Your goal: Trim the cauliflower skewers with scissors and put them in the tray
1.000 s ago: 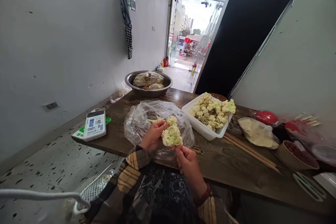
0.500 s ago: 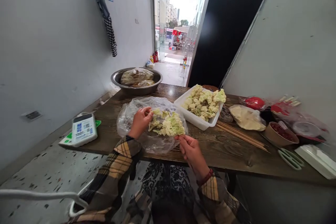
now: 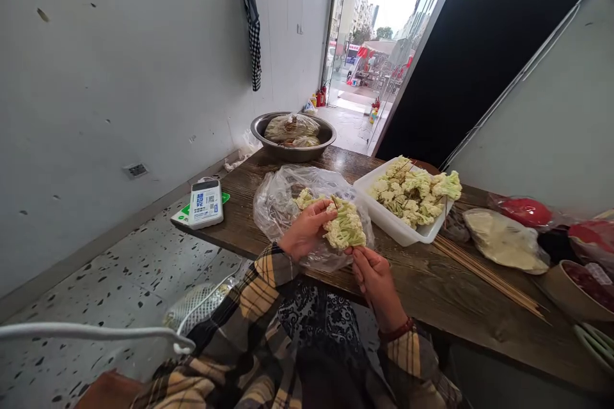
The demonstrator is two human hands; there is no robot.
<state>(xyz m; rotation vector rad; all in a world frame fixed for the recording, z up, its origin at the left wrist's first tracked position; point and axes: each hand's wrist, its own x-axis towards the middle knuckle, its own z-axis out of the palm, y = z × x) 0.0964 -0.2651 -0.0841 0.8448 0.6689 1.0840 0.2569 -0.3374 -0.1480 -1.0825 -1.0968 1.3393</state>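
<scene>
Left hand (image 3: 307, 230) pinches cauliflower floret (image 3: 346, 229); right hand (image 3: 377, 276), closed just below it, seemingly grips skewer (image 3: 334, 200). Likely threading; next push wants steadiness.

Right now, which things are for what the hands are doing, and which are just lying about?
Seem to belong:
- cauliflower piece, at the left hand and right hand
- white tub of cauliflower
- clear plastic bag beneath the hands
- thin sticks, probably

Seem just lying about:
- white device
- metal basin
- red bundle
</scene>
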